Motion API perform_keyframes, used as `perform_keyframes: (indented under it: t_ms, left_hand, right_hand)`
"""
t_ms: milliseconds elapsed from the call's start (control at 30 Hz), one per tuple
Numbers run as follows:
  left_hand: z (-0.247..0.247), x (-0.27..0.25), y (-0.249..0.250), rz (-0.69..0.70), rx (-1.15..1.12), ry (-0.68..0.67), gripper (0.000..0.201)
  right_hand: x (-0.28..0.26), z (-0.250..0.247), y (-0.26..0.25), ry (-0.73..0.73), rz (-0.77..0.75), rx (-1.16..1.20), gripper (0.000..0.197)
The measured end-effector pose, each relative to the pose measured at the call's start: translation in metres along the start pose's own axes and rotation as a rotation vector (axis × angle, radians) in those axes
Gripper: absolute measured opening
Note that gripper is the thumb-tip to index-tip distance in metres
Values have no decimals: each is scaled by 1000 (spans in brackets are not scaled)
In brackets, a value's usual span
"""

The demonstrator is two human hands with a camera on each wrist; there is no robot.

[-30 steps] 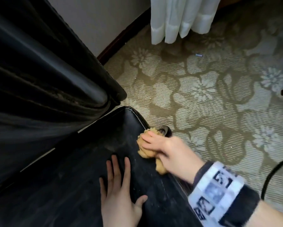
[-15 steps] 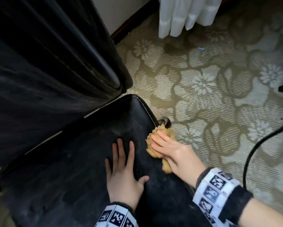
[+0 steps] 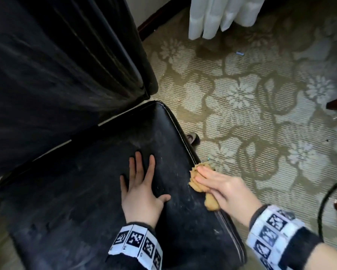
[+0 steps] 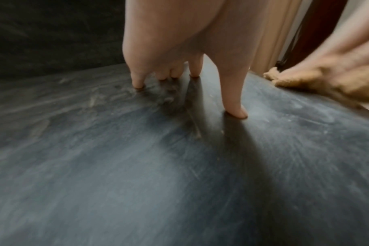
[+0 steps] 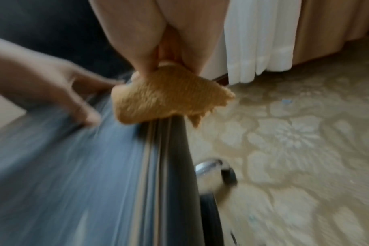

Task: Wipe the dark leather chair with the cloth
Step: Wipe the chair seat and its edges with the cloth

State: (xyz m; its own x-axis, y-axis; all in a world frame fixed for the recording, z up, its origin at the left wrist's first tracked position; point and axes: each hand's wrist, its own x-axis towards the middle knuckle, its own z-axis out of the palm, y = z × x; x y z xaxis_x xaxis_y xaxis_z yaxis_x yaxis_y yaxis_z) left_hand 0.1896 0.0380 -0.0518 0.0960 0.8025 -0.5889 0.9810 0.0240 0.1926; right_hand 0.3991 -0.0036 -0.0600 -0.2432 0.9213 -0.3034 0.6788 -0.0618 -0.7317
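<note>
The dark leather chair point(image 3: 81, 191) fills the left of the head view, its dusty seat point(image 4: 137, 166) below its upright back point(image 3: 56, 65). My left hand point(image 3: 142, 188) lies flat on the seat with fingers spread, fingertips point(image 4: 236, 113) pressing the leather. My right hand point(image 3: 222, 190) holds a crumpled tan cloth point(image 3: 198, 182) against the seat's right edge. In the right wrist view the cloth point(image 5: 169, 99) is bunched under the thumb and fingers, sitting on the piped seam point(image 5: 158, 166). The cloth point(image 4: 318, 83) also shows at the right of the left wrist view.
A floral patterned carpet point(image 3: 251, 114) spreads to the right of the chair. White curtains point(image 3: 222, 14) hang at the top. A chrome chair leg with a caster point(image 5: 213, 173) sits below the seat edge. A black cable point(image 3: 327, 201) curves at the right.
My right hand has dragged the cloth along the seat's right edge toward me, away from the back corner. The left hand stays flat on the seat.
</note>
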Motion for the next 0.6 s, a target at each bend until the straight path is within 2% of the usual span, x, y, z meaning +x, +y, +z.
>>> perform_keyframes:
  t_ms: [100,167,300,467,533,600]
  left_hand:
    - [3,-4,3,12,-26,42,106]
    - [7,-9,3,37,-76,59,103]
    - [14,-7,-3,92,-132,68,102]
    - [13,-7,-1,65,-112,51,101]
    - [12,-7,-1,65,-107,48,100]
    - [12,-7,-1,81,-129,44,99]
  right_hand:
    - [46,-13,-5,182,35,75,48]
    - [63,6,-13,233,34,34,45]
    - [23,45,-8,194,19,12,50]
    - [-33,30,9,69,31,107,57]
    - [-32,21,7,99,115,181,53]
    - [-13,17,1,203,199,224,47]
